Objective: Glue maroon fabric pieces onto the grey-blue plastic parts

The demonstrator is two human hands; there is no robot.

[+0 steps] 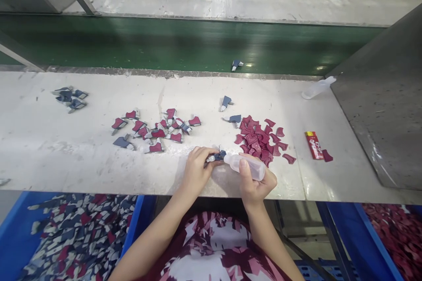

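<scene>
The left hand (195, 171) pinches a small navy-and-white moulded part (220, 155) between thumb and fingers, while the right hand (259, 186) wraps a translucent plastic squeeze bottle (249, 167), its nozzle at the part, apparently dispensing. Keeping the nozzle on the part seems to call for a steady pinch and light squeeze. The part lies at the left fingertips, at the right hand's ten o'clock, with loose dark-red curved pieces (255, 138) at its two o'clock.

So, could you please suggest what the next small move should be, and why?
Perhaps a gentle squeeze of the bottle in the right hand, since its nozzle is right at the dark piece that the left hand holds.
</scene>
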